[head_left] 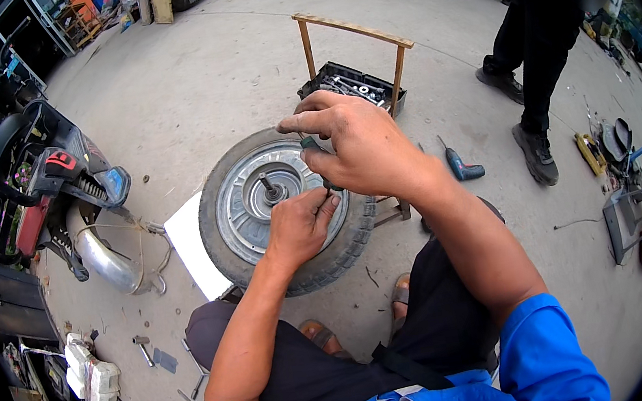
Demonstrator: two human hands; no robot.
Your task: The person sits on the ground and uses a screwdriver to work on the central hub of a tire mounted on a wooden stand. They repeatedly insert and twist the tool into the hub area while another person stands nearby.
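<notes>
Right hand [358,142] grips a green tool [309,145] at two o'clock over a wheel [249,202]. Left hand [297,224] pinches, apparently on its end.

An open-air vehicle repair yard: a tyred wheel [244,209] lies near on bare concrete ground [173,82], a stripped-down scooter [58,168] stands left, a full toolbox [307,87] sits far, and a power drill [458,163] lies right.

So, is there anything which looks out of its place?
Perhaps the power drill: it lies loose on the concrete ground, between the wheel and a bystander's shoe, rather than in the toolbox.
</notes>
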